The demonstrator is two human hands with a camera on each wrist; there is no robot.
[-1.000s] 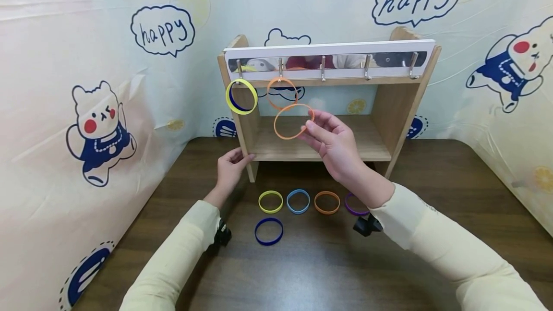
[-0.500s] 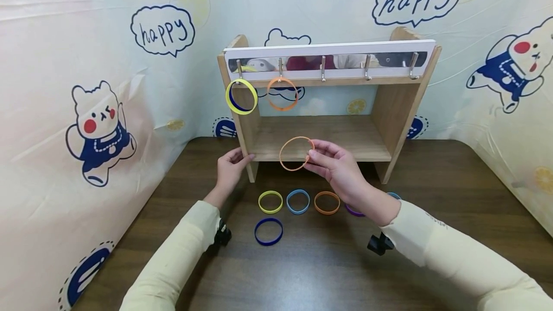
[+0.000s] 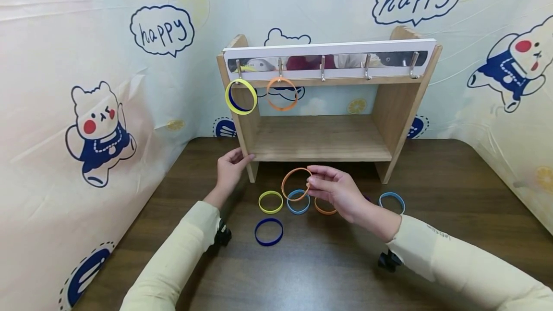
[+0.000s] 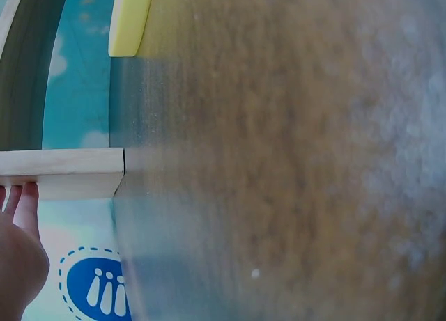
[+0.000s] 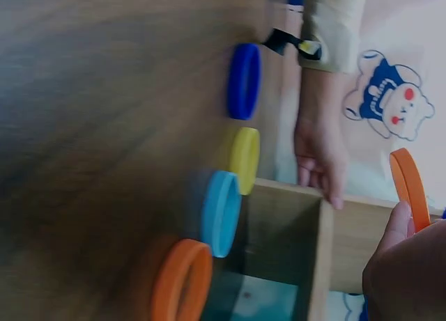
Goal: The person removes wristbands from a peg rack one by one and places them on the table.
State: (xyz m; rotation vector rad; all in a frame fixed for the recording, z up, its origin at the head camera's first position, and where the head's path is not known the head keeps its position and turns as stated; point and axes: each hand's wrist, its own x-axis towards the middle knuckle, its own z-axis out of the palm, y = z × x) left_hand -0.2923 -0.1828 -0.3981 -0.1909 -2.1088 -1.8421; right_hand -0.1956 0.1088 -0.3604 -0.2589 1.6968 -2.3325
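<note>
My right hand (image 3: 339, 193) pinches an orange silicone wristband (image 3: 283, 187) by its right side, thumb against fingers. The band is held up in front of the shelf and overlaps a light blue wristband (image 3: 298, 212) in the head view. In the right wrist view the held band rises above the fingertips. My left hand (image 3: 230, 173) grips the front edge of the wooden shelf's left side panel (image 3: 252, 169), low down. A yellow wristband (image 3: 229, 103) with a navy one inside hangs on the leftmost hook, and an orange one (image 3: 282, 109) on the second.
On the table (image 3: 302, 272) lie a yellow wristband (image 3: 270, 212), a navy one (image 3: 269, 243), another orange one (image 3: 325, 212) partly behind my right hand, and a light blue one (image 3: 392, 194) by the right wrist. Three bare hooks (image 3: 323, 68) line the rack's right part.
My right hand has come down from beside the hanging orange wristband to low before the shelf, with its orange band still pinched. The left hand keeps its place.
</note>
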